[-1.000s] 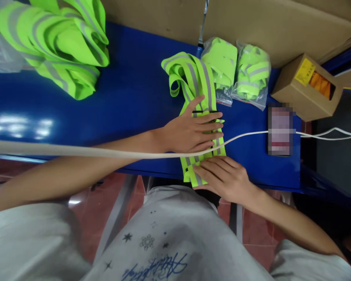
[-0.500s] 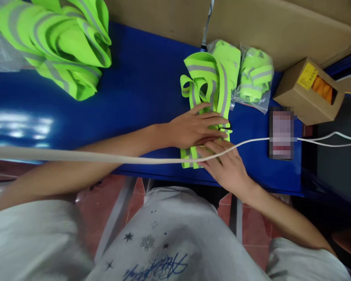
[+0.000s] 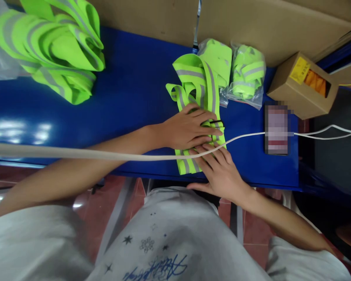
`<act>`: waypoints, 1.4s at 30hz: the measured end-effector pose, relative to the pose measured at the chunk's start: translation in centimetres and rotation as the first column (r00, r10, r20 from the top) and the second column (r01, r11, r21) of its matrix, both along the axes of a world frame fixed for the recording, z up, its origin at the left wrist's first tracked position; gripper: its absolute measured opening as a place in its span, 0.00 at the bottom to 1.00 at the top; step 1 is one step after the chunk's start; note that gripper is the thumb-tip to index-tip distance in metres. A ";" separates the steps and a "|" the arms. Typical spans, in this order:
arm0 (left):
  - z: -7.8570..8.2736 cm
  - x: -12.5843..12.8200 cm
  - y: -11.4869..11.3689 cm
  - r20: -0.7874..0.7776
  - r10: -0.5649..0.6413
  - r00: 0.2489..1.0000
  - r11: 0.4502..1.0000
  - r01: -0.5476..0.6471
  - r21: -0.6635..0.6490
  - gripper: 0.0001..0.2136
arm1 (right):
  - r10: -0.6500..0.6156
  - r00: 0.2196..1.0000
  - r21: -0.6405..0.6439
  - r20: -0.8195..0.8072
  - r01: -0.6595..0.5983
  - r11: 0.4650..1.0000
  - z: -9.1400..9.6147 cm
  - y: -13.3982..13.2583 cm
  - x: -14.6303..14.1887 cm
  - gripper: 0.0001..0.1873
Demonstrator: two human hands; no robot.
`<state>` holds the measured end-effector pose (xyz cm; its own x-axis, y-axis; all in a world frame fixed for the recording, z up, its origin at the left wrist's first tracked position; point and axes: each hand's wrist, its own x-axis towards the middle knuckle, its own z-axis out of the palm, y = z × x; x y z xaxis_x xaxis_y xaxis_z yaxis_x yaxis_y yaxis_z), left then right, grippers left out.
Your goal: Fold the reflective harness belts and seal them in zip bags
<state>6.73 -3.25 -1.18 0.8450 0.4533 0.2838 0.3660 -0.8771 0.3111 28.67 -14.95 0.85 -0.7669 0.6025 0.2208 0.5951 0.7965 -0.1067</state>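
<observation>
A bundle of neon-green reflective straps (image 3: pixel 193 74) with grey bands lies on the blue table, loops at its far end and flat ends toward me. Across its middle rests my left hand (image 3: pixel 190 127), fingers stretched out and pressing down on the fabric. My right hand (image 3: pixel 218 168) lies just below, fingers flat on the near part of the straps and thumb spread out to the side. Part of the bundle is hidden beneath both hands. A small black piece shows near the left fingertips.
Two bagged green bundles, one a clear bag (image 3: pixel 248 72), sit behind. A green heap (image 3: pixel 61 50) lies at far left. A carton (image 3: pixel 302 86) and a phone (image 3: pixel 276 130) are on the right. A white cable (image 3: pixel 128 157) crosses the view. Large cardboard (image 3: pixel 152 19) borders the back.
My right hand has flattened out, its thumb now spread away from the straps. My left hand stays on the bundle. The whole view has shifted slightly.
</observation>
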 end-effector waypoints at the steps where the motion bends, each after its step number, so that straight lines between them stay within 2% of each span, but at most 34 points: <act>1: 0.1 0.1 -0.1 -0.004 0.000 1.000 1.000 0.000 0.001 0.19 | 0.002 1.000 0.010 0.001 -0.002 1.000 -0.1 -0.1 0.0 0.42; 8: 0.0 0.2 -1.2 0.026 0.033 0.999 0.998 -0.031 -0.055 0.18 | 0.008 1.000 0.092 -0.021 -0.006 0.996 -0.3 -0.3 0.0 0.31; 11: 0.1 0.1 -1.2 0.004 0.010 1.000 0.996 -0.010 -0.087 0.18 | 0.032 0.999 0.130 -0.017 -0.029 0.991 -0.2 0.0 0.1 0.32; 15: 0.4 0.0 -0.9 0.009 -0.023 1.000 0.994 0.024 -0.107 0.19 | 0.068 0.998 0.185 -0.001 -0.066 0.981 0.5 1.1 -0.4 0.30; 20: 0.5 -0.2 0.4 0.008 -0.069 0.998 0.985 0.070 -0.157 0.23 | 0.015 0.999 0.294 -0.052 0.002 0.956 1.6 3.7 -2.0 0.29; 22: 0.3 -0.3 1.2 0.003 -0.071 0.997 0.981 0.070 -0.180 0.22 | -0.010 0.998 0.268 -0.064 0.027 0.963 2.0 4.7 -2.6 0.30; 27: -0.3 -0.2 2.2 -0.024 -0.029 0.999 0.989 0.026 -0.143 0.22 | -0.064 0.998 0.070 -0.019 0.066 0.995 2.5 6.5 -3.0 0.30; 29: -0.3 -0.2 2.0 -0.013 0.006 1.000 0.994 -0.007 -0.113 0.20 | -0.068 0.998 0.061 0.004 0.068 0.996 2.6 6.8 -3.0 0.30; 33: 0.2 -0.3 1.5 0.012 0.051 0.999 0.992 -0.049 -0.117 0.19 | -0.067 0.998 0.148 0.015 0.064 0.987 3.0 6.3 -2.9 0.31; 36: 0.3 0.0 1.3 0.040 0.057 0.998 0.991 -0.051 -0.125 0.20 | -0.034 0.999 0.156 0.014 0.031 0.987 3.2 5.3 -2.6 0.32; 38: 0.7 0.0 0.9 0.085 0.066 0.994 0.995 -0.059 -0.081 0.19 | 0.000 1.000 0.165 -0.022 0.004 0.986 3.2 4.3 -2.1 0.30; 40: 1.5 -0.6 -0.2 0.165 0.104 0.981 0.995 -0.102 -0.020 0.18 | 0.043 0.998 0.208 -0.048 -0.032 0.978 2.9 3.2 -1.5 0.27; 42: 2.9 -1.9 -2.3 0.262 0.168 0.950 0.983 -0.180 0.022 0.15 | 0.079 0.996 0.258 -0.044 -0.065 0.964 2.5 2.1 -0.8 0.24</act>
<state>4.85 -5.59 1.75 0.6494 0.5683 0.5053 0.4265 -0.8223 0.3767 27.82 -12.86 3.36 -0.7891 0.4641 0.4024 0.5340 0.8420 0.0761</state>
